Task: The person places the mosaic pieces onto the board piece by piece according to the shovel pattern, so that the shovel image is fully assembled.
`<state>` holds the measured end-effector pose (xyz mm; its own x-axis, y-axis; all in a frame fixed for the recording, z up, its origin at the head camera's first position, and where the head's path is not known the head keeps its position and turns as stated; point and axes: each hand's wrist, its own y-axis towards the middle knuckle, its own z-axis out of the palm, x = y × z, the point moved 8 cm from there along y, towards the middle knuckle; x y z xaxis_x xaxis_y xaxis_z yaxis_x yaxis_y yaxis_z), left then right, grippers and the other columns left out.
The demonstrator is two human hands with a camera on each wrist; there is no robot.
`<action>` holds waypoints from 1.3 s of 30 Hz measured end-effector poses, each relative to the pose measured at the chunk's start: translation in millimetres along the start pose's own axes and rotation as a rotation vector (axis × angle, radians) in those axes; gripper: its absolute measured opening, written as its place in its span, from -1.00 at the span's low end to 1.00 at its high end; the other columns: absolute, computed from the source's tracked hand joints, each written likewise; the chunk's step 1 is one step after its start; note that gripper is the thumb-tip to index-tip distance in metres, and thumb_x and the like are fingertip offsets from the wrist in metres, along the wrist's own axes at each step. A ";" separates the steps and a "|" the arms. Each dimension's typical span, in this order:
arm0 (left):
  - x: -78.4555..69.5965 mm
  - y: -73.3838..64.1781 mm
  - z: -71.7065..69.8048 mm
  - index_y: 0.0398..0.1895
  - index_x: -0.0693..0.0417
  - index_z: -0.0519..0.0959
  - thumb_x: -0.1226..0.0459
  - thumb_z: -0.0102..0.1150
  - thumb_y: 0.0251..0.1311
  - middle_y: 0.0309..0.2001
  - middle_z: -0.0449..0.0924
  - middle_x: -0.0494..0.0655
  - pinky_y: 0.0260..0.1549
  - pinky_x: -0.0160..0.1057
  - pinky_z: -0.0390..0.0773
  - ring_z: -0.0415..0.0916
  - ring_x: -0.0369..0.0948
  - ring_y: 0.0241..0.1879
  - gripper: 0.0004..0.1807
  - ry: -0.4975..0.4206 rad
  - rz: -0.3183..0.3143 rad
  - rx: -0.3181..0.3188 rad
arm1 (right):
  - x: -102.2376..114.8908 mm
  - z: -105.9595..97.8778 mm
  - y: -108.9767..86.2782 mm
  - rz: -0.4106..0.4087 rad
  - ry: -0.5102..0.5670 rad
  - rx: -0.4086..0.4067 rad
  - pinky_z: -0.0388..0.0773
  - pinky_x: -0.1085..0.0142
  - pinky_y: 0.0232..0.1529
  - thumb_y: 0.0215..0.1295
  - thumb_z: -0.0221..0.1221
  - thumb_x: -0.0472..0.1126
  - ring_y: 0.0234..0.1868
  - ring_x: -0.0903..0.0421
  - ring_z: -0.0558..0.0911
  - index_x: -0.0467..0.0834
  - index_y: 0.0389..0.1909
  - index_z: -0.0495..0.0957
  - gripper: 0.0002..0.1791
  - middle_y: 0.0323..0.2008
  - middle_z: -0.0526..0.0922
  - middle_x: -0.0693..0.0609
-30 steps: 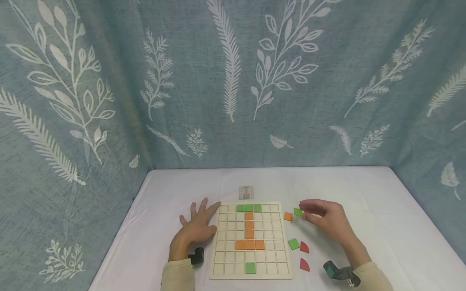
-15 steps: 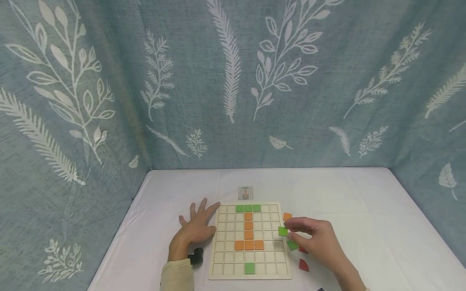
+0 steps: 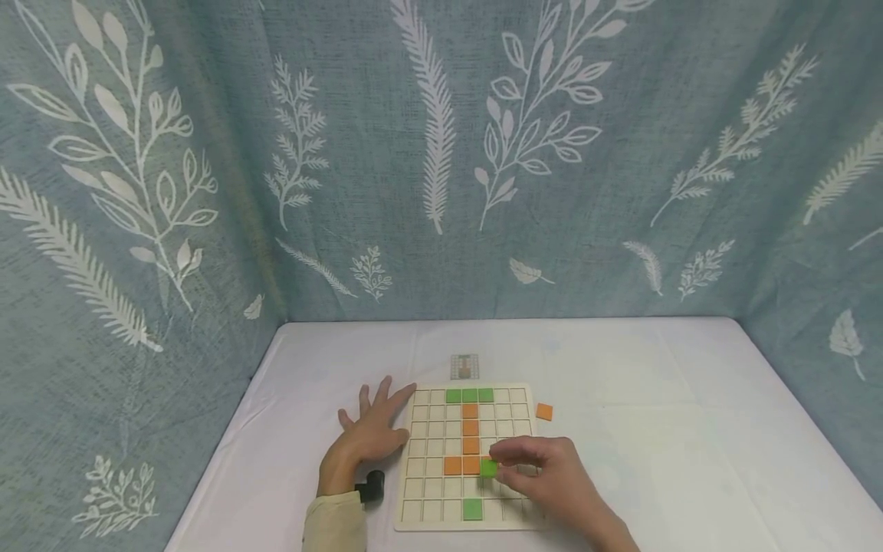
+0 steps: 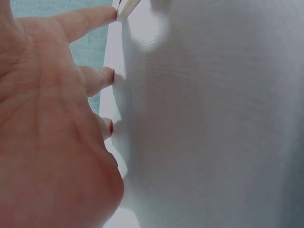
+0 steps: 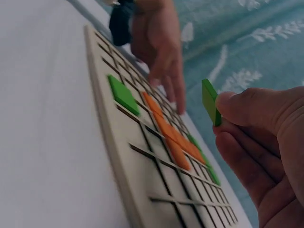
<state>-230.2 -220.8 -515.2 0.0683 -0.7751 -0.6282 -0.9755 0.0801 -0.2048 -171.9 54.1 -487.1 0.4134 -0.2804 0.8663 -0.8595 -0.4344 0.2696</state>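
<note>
My right hand (image 3: 545,471) pinches a green square tile (image 3: 488,468) between thumb and fingertips, above the gridded wooden board (image 3: 424,491). In the right wrist view the green tile (image 5: 210,102) is tilted on edge, clear of the board (image 5: 137,183). At the board's left edge my left hand (image 3: 372,437) lies with fingers spread, its index fingertip and thumb touching the rim. Orange tiles (image 3: 471,428) form a column with a short row at its foot. Green tiles (image 3: 470,395) line the top row, and a single green tile (image 3: 472,509) sits in the bottom row.
A small pattern card (image 3: 464,366) lies behind the board. An orange tile (image 3: 544,412) rests on the white table (image 3: 662,429) right of the board. My right hand and forearm cover the area where other loose pieces lay. A patterned curtain (image 3: 386,153) surrounds the table.
The right hand has carried the green tile leftward from beyond the board's right edge to over its middle. Loose green and red pieces are now hidden beneath it. The left hand stays put.
</note>
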 end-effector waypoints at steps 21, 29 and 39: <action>3.1 2.5 0.4 0.68 -0.07 0.36 0.33 0.21 0.07 0.77 -0.11 0.35 0.40 0.77 -0.58 -0.45 0.51 0.72 -0.06 0.021 0.009 0.004 | 0.0 52.7 12.0 0.049 -0.015 0.118 0.77 0.40 0.09 0.34 0.48 -0.29 -0.03 0.19 0.87 -0.08 0.02 0.85 -0.75 -0.03 0.89 0.13; 10.8 9.6 6.5 0.69 -0.12 0.35 0.30 0.20 0.04 0.78 -0.11 0.34 0.38 0.79 -0.59 -0.45 0.51 0.72 -0.03 0.036 0.026 -0.010 | 3.8 61.0 13.6 0.033 -0.187 0.144 0.75 0.33 0.15 0.35 0.48 -0.27 0.01 0.39 0.76 0.03 0.04 0.86 -0.72 -0.04 0.87 0.29; -2.6 0.4 -1.0 0.68 -0.07 0.36 0.33 0.24 0.06 0.77 -0.11 0.36 0.41 0.78 -0.54 -0.45 0.51 0.72 -0.04 0.052 0.004 0.009 | 11.8 67.5 15.3 -0.068 -0.338 0.167 0.77 0.33 0.11 0.33 0.47 -0.29 -0.03 0.39 0.77 -0.01 0.05 0.85 -0.71 -0.06 0.88 0.26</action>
<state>-231.0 -219.4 -512.9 0.0532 -0.8060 -0.5895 -0.9738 0.0888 -0.2093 -159.9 -13.6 -501.1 0.5679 -0.5000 0.6538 -0.7772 -0.5874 0.2258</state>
